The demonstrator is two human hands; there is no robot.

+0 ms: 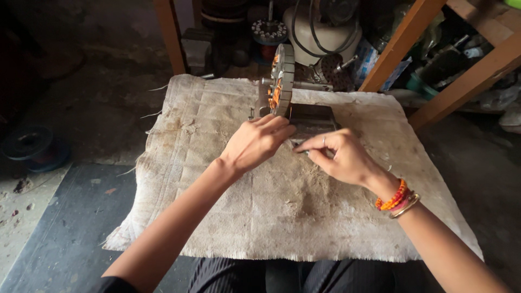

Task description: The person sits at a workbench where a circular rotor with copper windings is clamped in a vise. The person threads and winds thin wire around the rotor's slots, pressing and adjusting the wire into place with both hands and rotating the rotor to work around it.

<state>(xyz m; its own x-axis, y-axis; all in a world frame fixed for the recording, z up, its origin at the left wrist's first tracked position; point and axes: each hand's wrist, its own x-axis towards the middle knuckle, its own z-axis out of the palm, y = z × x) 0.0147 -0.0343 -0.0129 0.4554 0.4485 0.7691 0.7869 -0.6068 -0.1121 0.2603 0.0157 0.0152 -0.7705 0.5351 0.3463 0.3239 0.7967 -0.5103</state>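
On a worn beige woven sack cloth (282, 217), the left hand (255, 142) rests curled against the base of an upright round metal stator with orange windings (281, 78) at twelve o'clock. Just at its three o'clock, the right hand (339, 154) pinches a small thin object, too hidden to identify.

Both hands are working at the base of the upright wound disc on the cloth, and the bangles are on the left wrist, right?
Not quite: the head view shows the bangles on the right wrist. Both hands, left and right, are at the disc on the cloth.
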